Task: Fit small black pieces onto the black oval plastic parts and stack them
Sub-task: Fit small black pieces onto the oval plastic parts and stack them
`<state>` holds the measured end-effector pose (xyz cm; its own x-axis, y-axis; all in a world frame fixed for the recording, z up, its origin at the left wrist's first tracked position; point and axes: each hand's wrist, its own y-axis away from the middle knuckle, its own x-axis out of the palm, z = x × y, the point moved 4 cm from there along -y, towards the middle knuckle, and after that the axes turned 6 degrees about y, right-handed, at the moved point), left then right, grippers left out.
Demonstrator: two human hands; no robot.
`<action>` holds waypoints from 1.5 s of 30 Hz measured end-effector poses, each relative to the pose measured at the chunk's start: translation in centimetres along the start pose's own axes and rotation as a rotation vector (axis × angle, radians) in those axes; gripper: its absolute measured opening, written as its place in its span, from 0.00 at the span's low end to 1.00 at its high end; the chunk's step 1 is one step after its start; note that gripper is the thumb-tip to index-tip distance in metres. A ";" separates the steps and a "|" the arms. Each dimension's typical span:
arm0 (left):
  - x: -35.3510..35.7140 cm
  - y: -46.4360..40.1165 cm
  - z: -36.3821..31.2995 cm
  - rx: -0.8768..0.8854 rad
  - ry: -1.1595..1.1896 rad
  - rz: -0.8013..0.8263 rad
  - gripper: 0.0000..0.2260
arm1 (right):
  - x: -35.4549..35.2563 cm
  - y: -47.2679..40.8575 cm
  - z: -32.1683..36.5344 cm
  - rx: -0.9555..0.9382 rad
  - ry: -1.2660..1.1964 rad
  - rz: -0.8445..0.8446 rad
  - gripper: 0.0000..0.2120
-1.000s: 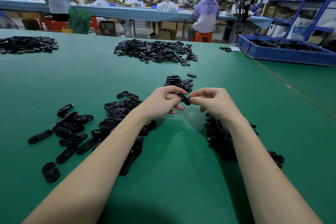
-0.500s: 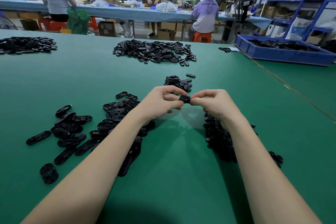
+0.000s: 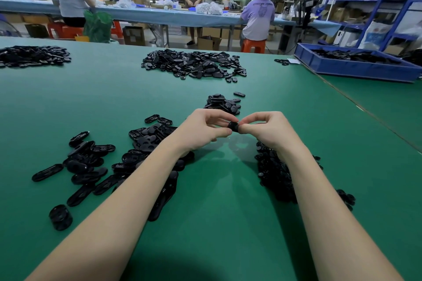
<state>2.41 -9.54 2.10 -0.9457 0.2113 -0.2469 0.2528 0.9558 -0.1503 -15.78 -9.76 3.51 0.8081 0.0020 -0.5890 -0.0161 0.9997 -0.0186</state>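
Black plastic is lying in heaps across the green felt-like table (image 3: 96, 98), too many pieces to count singly. Both hands are meeting above the mat: the left hand (image 3: 201, 129) and the right hand (image 3: 265, 130) are each pinching, with curled fingers and thumb, one black oval part (image 3: 233, 126) held between them, glossy and rounded; whether a small piece is seated in it cannot be told. Loose oval parts (image 3: 91, 164), long and shallow with raised rims, are spreading under and beside the left forearm. Small black pieces (image 3: 274, 173) are sitting in a dense bumpy heap under the right wrist. One low stack (image 3: 222, 102) is sitting just beyond the hands. Two bigger heaps are lying farther off, one in the middle (image 3: 194, 64), one at far left (image 3: 32, 56). One blue bin (image 3: 356, 68) is standing at far right, holding more black parts.
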 end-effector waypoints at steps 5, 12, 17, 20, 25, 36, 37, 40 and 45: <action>0.0 0.0 -0.1 0.009 0.018 -0.006 0.13 | -0.1 0.1 0.2 -0.016 0.000 -0.009 0.05; 0.2 0.2 -0.1 -0.042 0.026 0.045 0.12 | -0.2 0.2 0.1 -0.007 0.029 0.041 0.10; 0.0 0.4 0.0 -0.096 0.097 0.044 0.11 | -0.2 0.5 -0.9 0.065 -0.066 0.062 0.14; -0.1 0.6 -0.1 -0.124 0.156 0.077 0.10 | 0.0 0.6 -1.5 0.116 -0.177 0.129 0.13; 0.0 0.4 -0.2 -0.144 0.265 0.064 0.06 | 0.8 0.5 -1.5 0.107 -0.249 0.236 0.10; 0.4 -0.1 0.8 -0.170 0.185 -0.034 0.05 | 1.3 -0.1 -1.1 0.028 -0.114 0.148 0.04; 0.4 -0.2 0.9 -0.175 0.174 -0.048 0.05 | 1.4 -0.2 -1.0 0.019 -0.103 0.122 0.04; 0.3 -0.2 1.2 -0.193 0.159 -0.080 0.05 | 1.6 -0.4 -1.0 -0.001 -0.065 0.080 0.03; 0.5 -0.1 1.2 -0.213 0.160 -0.098 0.05 | 1.8 -0.8 -1.3 -0.025 -0.030 0.057 0.04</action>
<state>2.15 -9.75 0.78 -0.9880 0.1294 -0.0845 0.1262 0.9911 0.0425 -15.11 -10.57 1.38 0.8225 0.0599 -0.5656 -0.0768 0.9970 -0.0060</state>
